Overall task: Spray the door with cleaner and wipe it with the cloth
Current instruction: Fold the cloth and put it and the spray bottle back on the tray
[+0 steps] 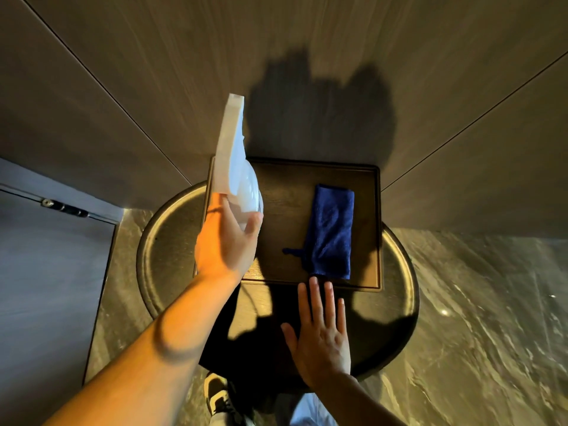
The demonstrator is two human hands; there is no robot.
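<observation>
Left hand [227,241] grips the light spray bottle [235,167]; right hand [321,336], flat and empty, nears the limp blue cloth [333,232]; pinch its near edge.

**A count of what is here**

One spray bottle [235,167], white and translucent. One blue cloth [332,232], folded. One dark rectangular tray [373,229], and under it one round table [163,250] with a raised rim. Two hands: the left hand [226,241] and the right hand [321,336], five digits visible on the right. One shoe [216,395] shows below the table's edge. One grey door [46,287] stands to the left, with one hinge [64,207] on it.
</observation>
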